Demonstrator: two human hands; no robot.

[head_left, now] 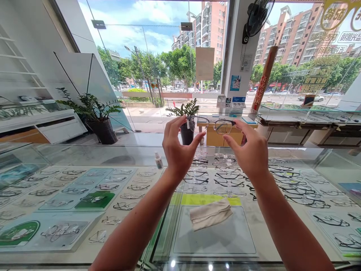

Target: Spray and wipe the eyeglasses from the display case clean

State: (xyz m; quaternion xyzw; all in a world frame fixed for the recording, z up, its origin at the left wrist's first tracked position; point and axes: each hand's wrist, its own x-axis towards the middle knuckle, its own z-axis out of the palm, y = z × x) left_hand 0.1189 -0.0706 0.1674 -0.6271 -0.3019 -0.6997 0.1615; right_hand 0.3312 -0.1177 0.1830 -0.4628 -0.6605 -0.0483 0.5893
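- Table [262, 226]: glass-topped display case, spans the whole view below both hands; rows of spectacle frames lie under the glass.
- Grey mat [214, 241]: lies on the glass, below and between the forearms.
- Cloth [210, 213]: beige, loosely folded, on the mat's far edge, well below the hands, untouched.
- Potted plant [186, 124]: beyond the left hand, partly behind its fingers.
- Left hand [177, 150]: raised above the table, thumb and fingertips pinched on the left end of the glasses, where a small tag hangs.
- Right hand [249, 154]: raised level with the left, thumb and forefinger closed on the right end of the frame.
- Glasses [221, 126]: thin dark frame, held level between the two hands at their fingertips, against the window light.
- Spray bottle [158, 161]: small, standing on the glass just left of the left wrist.
- Judgement: inspection goes best with grip kept at the frame ends, fingers off the lenses, frame level against the bright window so smears show.
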